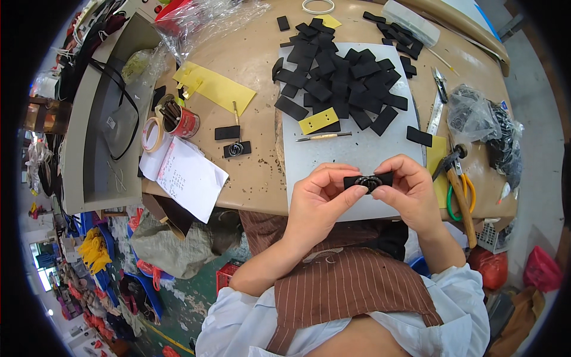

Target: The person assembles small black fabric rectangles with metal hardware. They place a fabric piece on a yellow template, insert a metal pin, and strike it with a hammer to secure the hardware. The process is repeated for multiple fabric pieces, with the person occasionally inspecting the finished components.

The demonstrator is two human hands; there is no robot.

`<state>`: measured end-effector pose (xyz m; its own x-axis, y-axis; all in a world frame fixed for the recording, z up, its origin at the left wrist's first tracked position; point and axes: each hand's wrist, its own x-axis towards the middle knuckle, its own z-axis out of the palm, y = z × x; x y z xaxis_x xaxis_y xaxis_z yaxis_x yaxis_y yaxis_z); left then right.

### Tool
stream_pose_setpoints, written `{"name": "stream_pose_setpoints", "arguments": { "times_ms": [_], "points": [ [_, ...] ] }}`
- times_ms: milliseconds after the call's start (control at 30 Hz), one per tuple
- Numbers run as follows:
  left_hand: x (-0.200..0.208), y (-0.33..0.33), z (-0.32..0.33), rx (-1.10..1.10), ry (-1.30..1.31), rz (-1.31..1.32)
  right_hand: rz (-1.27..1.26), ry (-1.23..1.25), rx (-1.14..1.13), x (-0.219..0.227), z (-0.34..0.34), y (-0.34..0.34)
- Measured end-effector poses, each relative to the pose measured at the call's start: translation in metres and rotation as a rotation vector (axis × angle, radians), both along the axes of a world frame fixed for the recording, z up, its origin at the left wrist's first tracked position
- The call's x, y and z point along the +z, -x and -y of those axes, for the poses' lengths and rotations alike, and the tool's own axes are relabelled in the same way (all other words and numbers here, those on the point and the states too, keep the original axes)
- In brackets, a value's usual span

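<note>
Between my hands, over the near part of a pale grey board (309, 157), is a small black fabric strip with a shiny dark metal ornament (370, 182) at its middle. My left hand (318, 199) pinches its left end with thumb and fingers. The right end is gripped by my right hand (411, 193), and both thumbs press near the ornament. Ahead lies a heap of black fabric strips (339, 83). A yellow template with holes (319, 121) rests at the heap's near edge, and a thin pointed tool (324, 136) lies just below it.
To the left are a similar ornamented strip (237, 149), a notebook (189, 175), a tape roll (153, 134) and a red can (183, 124). On the right are a hammer (461, 196), scissors (455, 205), thread snips (440, 86) and plastic bags (482, 119).
</note>
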<state>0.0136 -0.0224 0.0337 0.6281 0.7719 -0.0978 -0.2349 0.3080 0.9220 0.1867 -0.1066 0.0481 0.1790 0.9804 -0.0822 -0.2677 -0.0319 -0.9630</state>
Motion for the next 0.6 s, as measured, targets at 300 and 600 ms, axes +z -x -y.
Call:
{"name": "stream_pose_setpoints", "arguments": {
  "times_ms": [300, 600],
  "points": [
    [0.008, -0.007, 0.009, 0.116, -0.148, -0.048, 0.419, -0.123, -0.137, 0.009, -0.001, 0.012],
    [0.008, 0.005, -0.013, -0.164, -0.316, 0.01, 0.596, -0.224, -0.075, 0.02, 0.002, 0.008]
  ]
}}
